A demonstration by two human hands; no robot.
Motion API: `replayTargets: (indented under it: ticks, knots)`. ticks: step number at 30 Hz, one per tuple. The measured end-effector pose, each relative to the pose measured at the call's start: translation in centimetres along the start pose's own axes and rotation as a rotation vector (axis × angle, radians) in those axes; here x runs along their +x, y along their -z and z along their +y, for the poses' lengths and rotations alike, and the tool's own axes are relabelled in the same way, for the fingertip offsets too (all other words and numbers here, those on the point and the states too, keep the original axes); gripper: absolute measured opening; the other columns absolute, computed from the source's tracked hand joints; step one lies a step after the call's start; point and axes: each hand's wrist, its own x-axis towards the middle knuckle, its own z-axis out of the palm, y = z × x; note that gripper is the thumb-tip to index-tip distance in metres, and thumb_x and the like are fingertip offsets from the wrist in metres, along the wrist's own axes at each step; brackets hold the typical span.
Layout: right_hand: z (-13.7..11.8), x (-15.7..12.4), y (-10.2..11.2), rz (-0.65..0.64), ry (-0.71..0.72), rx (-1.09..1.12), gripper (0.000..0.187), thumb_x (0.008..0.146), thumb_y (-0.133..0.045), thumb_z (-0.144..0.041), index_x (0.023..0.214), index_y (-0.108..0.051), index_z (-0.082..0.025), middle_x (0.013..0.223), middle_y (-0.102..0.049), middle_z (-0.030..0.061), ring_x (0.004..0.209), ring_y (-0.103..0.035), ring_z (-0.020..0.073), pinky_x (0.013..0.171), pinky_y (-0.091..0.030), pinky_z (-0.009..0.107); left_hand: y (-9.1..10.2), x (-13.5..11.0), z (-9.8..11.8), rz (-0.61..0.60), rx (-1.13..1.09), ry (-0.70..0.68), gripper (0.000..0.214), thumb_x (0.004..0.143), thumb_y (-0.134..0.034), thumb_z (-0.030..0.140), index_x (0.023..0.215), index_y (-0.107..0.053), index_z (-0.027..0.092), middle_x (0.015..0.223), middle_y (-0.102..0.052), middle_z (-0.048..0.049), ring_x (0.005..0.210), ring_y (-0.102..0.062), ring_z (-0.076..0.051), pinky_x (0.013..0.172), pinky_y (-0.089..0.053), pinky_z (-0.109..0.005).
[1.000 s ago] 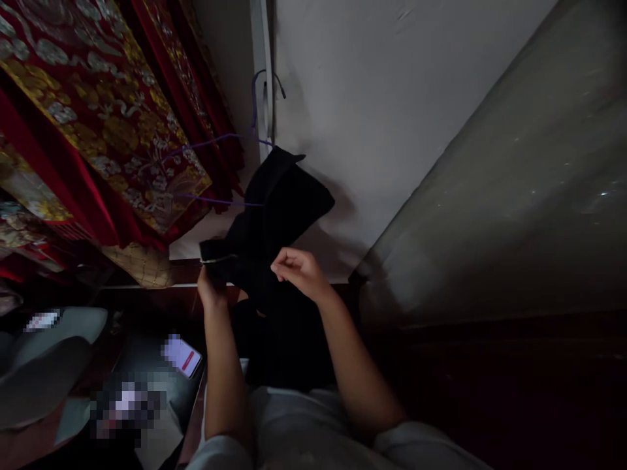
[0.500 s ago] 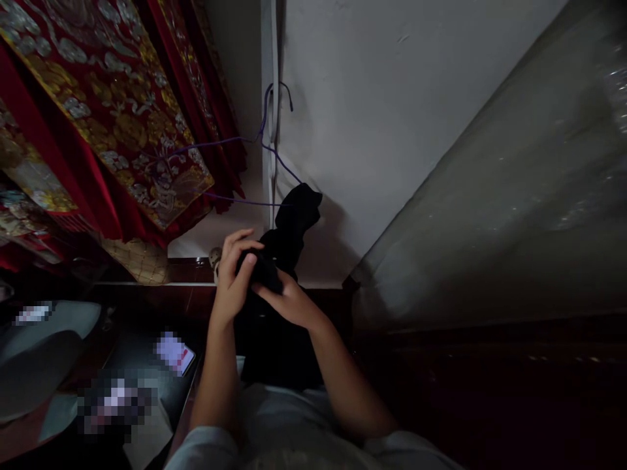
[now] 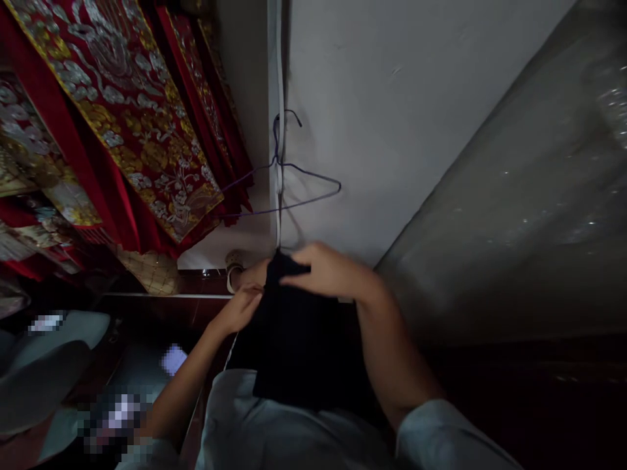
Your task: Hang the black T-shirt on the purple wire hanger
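A black cloth garment (image 3: 306, 333) is spread over my lap, its top edge raised in front of me. My left hand (image 3: 241, 308) is closed at the garment's left edge, fingertips pinching the cloth. On the upper right, my right hand (image 3: 327, 271) grips the top of the same cloth between thumb and fingers, slightly blurred. Beyond my hands a purple wire hanger (image 3: 313, 172) hangs bare by the white strip on the wall; its left end overlaps the red embroidered cloth. The garment's exact kind is hard to make out in the dark.
Red embroidered cloths (image 3: 147, 130) with gold and silver patterns hang at the left. Plastic-like sheeting (image 3: 490, 228) covers the right side. A lit phone (image 3: 174, 360) lies at lower left, near a grey chair (image 3: 49, 372). A shoe (image 3: 235, 271) shows by the wall.
The black cloth has come off the hanger's right end and now lies lower, towards me. My hands have moved apart, the right one going right and up, the left one down.
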Motion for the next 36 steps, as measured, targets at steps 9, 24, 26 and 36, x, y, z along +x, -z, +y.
replayTargets:
  ticks: [9, 24, 26, 36]
  knots:
    - [13.2, 10.5, -1.4, 0.535, -0.19, -0.027, 0.047, 0.074, -0.058, -0.014, 0.12, -0.067, -0.015, 0.118, -0.072, 0.0128, 0.11, -0.066, 0.0282, 0.099, -0.05, 0.041, 5.5, 3.0, 6.0, -0.218, 0.333, 0.034, 0.061, 0.108, -0.026, 0.056, 0.073, -0.06, 0.019, 0.069, -0.062, -0.0028, 0.077, -0.065, -0.02, 0.102, -0.051, -0.04]
    - [8.7, 1.0, 4.4, 0.349, -0.164, -0.128, 0.01, 0.075, -0.052, -0.023, 0.067, -0.057, -0.02, 0.065, -0.058, 0.0009, 0.067, -0.055, 0.0182, 0.065, -0.037, 0.03, 9.5, 6.4, 1.5, -0.243, 0.962, 0.157, 0.027, 0.097, -0.047, 0.019, 0.105, -0.073, 0.017, 0.15, -0.06, -0.0141, 0.147, -0.043, -0.043, 0.116, -0.033, -0.074]
    - [8.1, 0.6, 4.1, 0.435, -0.182, -0.078, 0.014, 0.077, -0.057, -0.03, 0.07, -0.062, -0.019, 0.069, -0.061, 0.0025, 0.071, -0.058, 0.0204, 0.067, -0.04, 0.031, 10.0, 7.9, 2.2, -0.099, 0.822, 0.097, 0.035, 0.092, -0.045, 0.012, 0.112, -0.072, 0.019, 0.16, -0.051, -0.0094, 0.153, -0.039, -0.037, 0.121, -0.035, -0.066]
    - [4.9, 1.6, 0.2, 0.34, 0.094, 0.21, 0.008, 0.08, -0.053, -0.021, 0.072, -0.057, -0.02, 0.071, -0.06, -0.0011, 0.071, -0.058, 0.0155, 0.067, -0.043, 0.029, 5.0, 17.4, 6.9, 0.076, 0.546, -0.315, 0.051, 0.094, -0.039, 0.009, 0.14, -0.058, 0.019, 0.148, -0.06, -0.0117, 0.143, -0.053, -0.027, 0.123, -0.039, -0.05]
